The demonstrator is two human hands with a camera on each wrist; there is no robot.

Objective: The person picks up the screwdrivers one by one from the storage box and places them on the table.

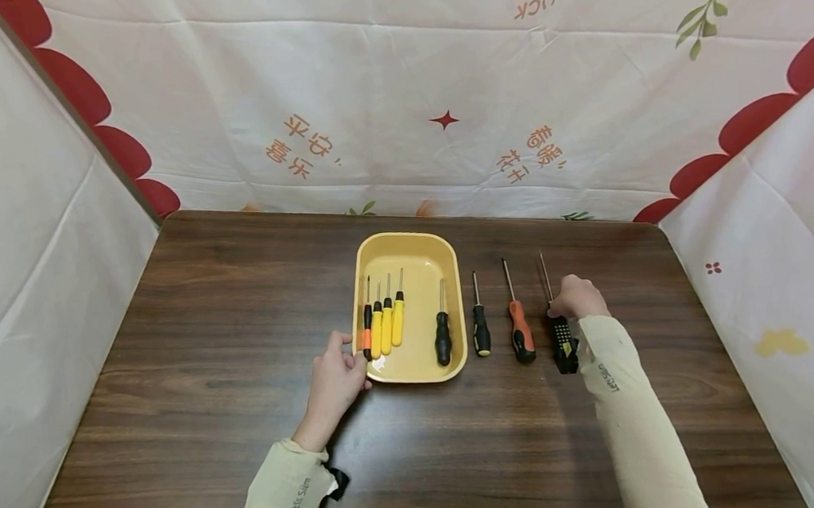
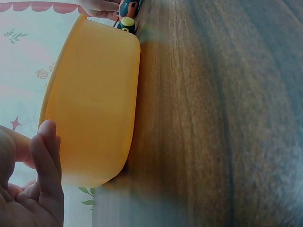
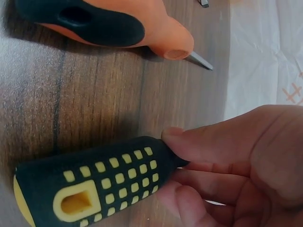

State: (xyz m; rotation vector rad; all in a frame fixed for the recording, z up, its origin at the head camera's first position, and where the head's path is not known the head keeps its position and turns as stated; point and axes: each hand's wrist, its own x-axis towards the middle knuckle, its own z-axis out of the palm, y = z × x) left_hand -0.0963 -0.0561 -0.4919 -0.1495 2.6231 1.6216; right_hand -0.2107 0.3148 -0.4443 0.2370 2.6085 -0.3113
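Yellow tray (image 1: 419, 317), brown wood-grain table (image 1: 240, 323)
Yellow squares pattern a dark screwdriver (image 3: 128, 175); another screwdriver (image 1: 519, 326) pairs orange with black.

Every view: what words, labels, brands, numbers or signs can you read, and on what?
"平安喜乐": backdrop
"春暖花开": backdrop
"OD LUCK", upside down, cut by the frame edge: backdrop
"Lets S…", ending blurred: left sleeve
"Lets S…", ending blurred: right sleeve
Screwdrivers: none readable; any marks too small or blurred
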